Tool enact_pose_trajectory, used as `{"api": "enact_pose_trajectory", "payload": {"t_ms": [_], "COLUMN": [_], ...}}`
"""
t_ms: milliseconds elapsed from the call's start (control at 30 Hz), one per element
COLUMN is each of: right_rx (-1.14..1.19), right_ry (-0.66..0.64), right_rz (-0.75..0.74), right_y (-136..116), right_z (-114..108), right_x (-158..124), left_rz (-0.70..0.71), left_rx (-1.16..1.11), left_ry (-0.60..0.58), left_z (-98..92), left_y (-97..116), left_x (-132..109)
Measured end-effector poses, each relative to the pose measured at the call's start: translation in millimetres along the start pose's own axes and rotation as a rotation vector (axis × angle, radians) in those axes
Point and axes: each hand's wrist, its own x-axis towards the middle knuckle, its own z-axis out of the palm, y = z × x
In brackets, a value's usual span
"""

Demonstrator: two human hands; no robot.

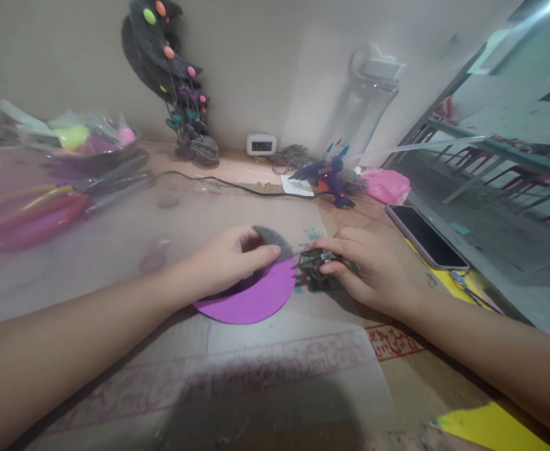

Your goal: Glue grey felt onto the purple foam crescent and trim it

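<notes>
My left hand (237,260) is closed on a purple, round-edged flat piece (251,304) with a grey felt-like layer (275,241) at its upper edge. Its thumb presses on the grey part. Between the thumb and fingers of my right hand (359,266) is a small pair of dark snips (310,254), partly hidden by the fingers. Their narrow tips point left and meet or nearly meet the right edge of the purple piece. Whether the blades are apart is hard to make out.
Behind stand a blue glue gun (331,178) with a cord, a small white clock (261,145) and a clear bottle (369,106). Large scissors (68,210) and a bowl of bits (87,144) are left. A phone (428,238) lies right, near the table edge.
</notes>
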Motion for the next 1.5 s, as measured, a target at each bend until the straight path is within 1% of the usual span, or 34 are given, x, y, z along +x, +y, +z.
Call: {"api": "enact_pose_trajectory", "payload": {"t_ms": [200,300,500,600,800,900,1067,1267,1500], "right_rx": [-0.003,-0.008,-0.01,0.001,-0.014,-0.016,-0.012,0.006,0.019], "right_ry": [0.001,-0.002,-0.008,0.019,-0.011,0.009,0.004,0.027,0.007], "right_rz": [0.026,0.039,0.097,0.093,0.068,0.053,0.048,0.072,0.102], "right_y": [1.5,1.2,-0.1,-0.1,0.1,0.7,0.6,1.1,-0.5], "right_z": [3.4,1.8,-2.4,-2.1,-2.3,-2.3,-2.1,0.7,-1.1], "right_x": [-0.6,0.1,1.6,1.9,2.2,2.2,2.7,1.0,2.0], "left_rz": [0.011,0.012,-0.031,-0.041,-0.063,-0.069,-0.069,-0.059,-0.079], "left_rx": [0.032,-0.007,-0.089,-0.102,-0.116,-0.124,-0.141,-0.101,-0.089], "left_ry": [-0.004,-0.007,0.0,-0.004,-0.003,-0.004,-0.004,0.005,0.018], "left_z": [0.3,0.6,1.5,0.8,0.4,1.2,2.2,1.1,0.8], "left_y": [1.9,1.4,1.8,0.8,1.9,3.4,0.4,-2.3,3.2], "left_x": [-1.2,-1.2,-0.1,-0.2,-0.3,-0.6,-1.2,-0.5,-0.9]}}
